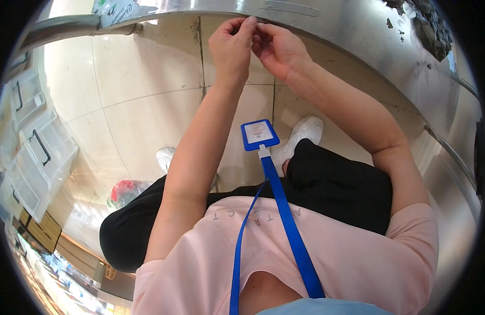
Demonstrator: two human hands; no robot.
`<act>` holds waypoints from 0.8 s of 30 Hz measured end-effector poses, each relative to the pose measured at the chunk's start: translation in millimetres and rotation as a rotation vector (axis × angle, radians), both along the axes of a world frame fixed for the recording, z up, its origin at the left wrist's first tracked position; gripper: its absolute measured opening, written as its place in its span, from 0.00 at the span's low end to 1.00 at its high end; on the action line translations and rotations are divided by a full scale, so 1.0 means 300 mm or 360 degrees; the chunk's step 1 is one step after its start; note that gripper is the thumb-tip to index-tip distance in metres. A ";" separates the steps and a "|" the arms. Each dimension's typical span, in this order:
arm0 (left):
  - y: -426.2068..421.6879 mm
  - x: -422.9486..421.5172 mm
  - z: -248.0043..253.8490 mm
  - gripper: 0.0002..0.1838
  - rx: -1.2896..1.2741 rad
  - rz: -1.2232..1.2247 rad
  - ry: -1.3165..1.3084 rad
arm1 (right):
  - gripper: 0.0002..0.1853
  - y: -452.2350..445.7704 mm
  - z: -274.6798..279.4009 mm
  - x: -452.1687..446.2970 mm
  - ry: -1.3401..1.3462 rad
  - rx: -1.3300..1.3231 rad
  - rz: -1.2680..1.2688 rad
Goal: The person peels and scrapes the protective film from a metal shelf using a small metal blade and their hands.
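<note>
Both of my hands meet at the near edge of a shiny metal table [347, 44]. My left hand [232, 50] has its thumb and fingers pinched together, fingertips at the table's rim. Close against it, my right hand [279, 48] is closed too, with curled fingers and its thumb and forefinger touching the left fingertips. Whatever they pinch, if anything, is too small or hidden to make out. A blue-framed badge [259, 134] hangs on a blue lanyard [285, 205] below the hands, over the tiled floor.
A dark, crumpled clump [430, 29] lies on the table at the right. Printed plastic [116, 11] sits at the upper left, above a metal bar [64, 30]. Clear storage boxes [40, 152] stand at the left. A red and green bag [126, 191] rests beside my knee.
</note>
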State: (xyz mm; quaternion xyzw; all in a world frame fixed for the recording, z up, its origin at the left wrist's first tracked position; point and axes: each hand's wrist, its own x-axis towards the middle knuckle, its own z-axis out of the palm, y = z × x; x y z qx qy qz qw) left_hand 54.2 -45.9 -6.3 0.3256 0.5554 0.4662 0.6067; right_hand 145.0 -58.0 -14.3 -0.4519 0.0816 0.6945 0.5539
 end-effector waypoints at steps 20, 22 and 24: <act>0.007 -0.004 -0.031 0.06 -0.0130 0.0123 -0.0308 | 0.01 0.003 0.051 -0.014 -0.0172 -0.0098 -0.0028; 0.011 0.000 -0.016 0.07 -0.0158 0.0076 -0.0249 | 0.01 -0.006 0.063 -0.015 -0.0212 -0.0086 -0.0028; 0.015 0.001 -0.008 0.09 -0.0199 0.0047 -0.0141 | 0.01 -0.014 0.074 -0.014 -0.0241 -0.0075 -0.0016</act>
